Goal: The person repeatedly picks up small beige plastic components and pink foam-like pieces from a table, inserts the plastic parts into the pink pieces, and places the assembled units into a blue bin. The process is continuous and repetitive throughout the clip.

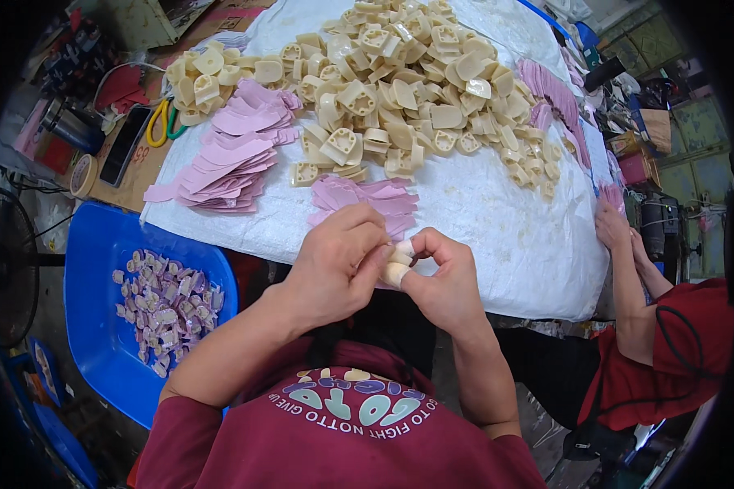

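My left hand (338, 265) and my right hand (447, 285) meet in front of my chest, fingertips pinched together. Cream coverings, like finger tape or cots, show at my right thumb and forefinger. Whatever is pinched between the hands is small and mostly hidden by the fingers. Just beyond them lies a small stack of pink cut pieces (379, 200) of thin sheet material. A larger fanned pile of the same pink pieces (228, 159) is to its left. Behind these spreads a big heap of cream plastic shoe heels (408, 106).
A white sheet (497, 253) covers the table. Lower left, a blue tub (106, 318) holds many pink-covered heels (167, 306). Scissors (156, 122), a phone (126, 145) and a tape roll (83, 175) lie at left. A co-worker's hands (616, 224) work at the right edge.
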`<state>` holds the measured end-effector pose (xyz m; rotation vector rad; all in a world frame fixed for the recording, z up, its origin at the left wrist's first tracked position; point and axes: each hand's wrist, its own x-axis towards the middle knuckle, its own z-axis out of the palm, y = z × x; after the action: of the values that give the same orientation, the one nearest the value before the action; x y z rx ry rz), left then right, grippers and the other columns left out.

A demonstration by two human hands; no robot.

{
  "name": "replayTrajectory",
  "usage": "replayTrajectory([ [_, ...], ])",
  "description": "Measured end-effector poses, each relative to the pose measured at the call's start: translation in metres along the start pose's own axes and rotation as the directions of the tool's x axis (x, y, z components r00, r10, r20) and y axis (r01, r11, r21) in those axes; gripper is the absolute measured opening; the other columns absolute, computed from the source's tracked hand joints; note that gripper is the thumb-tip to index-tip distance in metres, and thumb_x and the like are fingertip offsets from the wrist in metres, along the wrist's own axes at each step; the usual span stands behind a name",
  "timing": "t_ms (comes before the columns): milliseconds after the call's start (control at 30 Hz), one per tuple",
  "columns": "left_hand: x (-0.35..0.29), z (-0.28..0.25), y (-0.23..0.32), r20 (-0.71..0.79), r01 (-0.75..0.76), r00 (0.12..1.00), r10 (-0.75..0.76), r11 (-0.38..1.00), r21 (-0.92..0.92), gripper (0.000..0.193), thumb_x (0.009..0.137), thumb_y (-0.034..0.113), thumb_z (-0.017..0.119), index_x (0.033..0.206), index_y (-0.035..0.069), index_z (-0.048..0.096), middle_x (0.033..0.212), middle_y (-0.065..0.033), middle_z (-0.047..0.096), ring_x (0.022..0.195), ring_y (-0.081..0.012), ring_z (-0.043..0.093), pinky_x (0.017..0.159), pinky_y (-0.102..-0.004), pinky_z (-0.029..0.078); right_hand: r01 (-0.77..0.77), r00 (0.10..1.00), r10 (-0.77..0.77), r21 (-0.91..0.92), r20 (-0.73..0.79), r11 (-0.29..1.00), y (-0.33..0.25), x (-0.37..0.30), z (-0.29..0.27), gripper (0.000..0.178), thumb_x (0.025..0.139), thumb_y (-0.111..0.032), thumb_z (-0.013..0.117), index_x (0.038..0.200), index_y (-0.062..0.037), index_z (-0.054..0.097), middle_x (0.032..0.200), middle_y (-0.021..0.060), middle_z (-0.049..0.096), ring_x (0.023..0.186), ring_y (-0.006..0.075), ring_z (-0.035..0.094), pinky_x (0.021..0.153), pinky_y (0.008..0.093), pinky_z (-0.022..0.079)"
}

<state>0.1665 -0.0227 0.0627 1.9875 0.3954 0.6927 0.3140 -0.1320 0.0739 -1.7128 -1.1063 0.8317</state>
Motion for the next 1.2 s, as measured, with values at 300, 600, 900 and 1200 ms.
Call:
replayTrajectory([
  [300,-0.022,0.005,-0.005,-0.242,-0.099,0.967,-0.074,0.768,-0.633,0.02,0.086,-0.005,0.061,0.103,0.003,0.058,0.125,-0.0123,0.045,0.101,-0.0143,0.056,0.088,-0.0289,0.047,0.401,0.9,-0.419,-0.147,-0.122,0.904,-0.012,-0.005,-0.006,0.074,0.074,-0.012,0.08,0.134,0.0027,0.041,0.133,0.0167,0.05,0.125,0.0245,0.048,0.101,0.0379,0.041],
  [600,-0.022,-0.011,0.016,-0.118,-0.324,0.94,0.321,0.946,-0.007,0.032,0.075,-0.007,0.072,0.1,0.008,0.059,0.102,-0.0193,0.065,0.086,-0.0277,0.068,0.069,-0.032,0.056,-0.032,0.999,0.025,0.835,0.022,0.549,0.006,-0.027,-0.004,0.024,0.093,-0.006,0.057,0.112,0.0071,0.063,0.108,0.0177,0.067,0.098,0.0198,0.065,0.09,0.0334,0.05],
  [900,-0.008,0.007,0.011,-0.121,-0.356,0.912,0.392,0.903,0.239,0.028,0.065,-0.012,0.066,0.091,-0.003,0.059,0.098,-0.0219,0.063,0.08,-0.0317,0.067,0.065,-0.035,0.055,-0.001,0.988,0.098,0.627,-0.12,0.779,-0.018,-0.029,0.004,0.022,0.091,0.002,0.056,0.111,0.0087,0.063,0.109,0.0153,0.067,0.099,0.017,0.063,0.089,0.0297,0.049],
  [1200,-0.01,0.027,-0.005,-0.254,-0.154,0.947,0.198,0.971,0.182,0.021,0.07,-0.012,0.064,0.086,0.0,0.058,0.094,-0.0163,0.063,0.071,-0.0277,0.063,0.059,-0.0321,0.051,0.176,0.966,-0.198,-0.136,-0.167,0.975,-0.004,-0.021,0.017,0.03,0.087,0.008,0.047,0.114,0.0083,0.058,0.11,0.0171,0.066,0.096,0.0184,0.064,0.084,0.0285,0.051],
])
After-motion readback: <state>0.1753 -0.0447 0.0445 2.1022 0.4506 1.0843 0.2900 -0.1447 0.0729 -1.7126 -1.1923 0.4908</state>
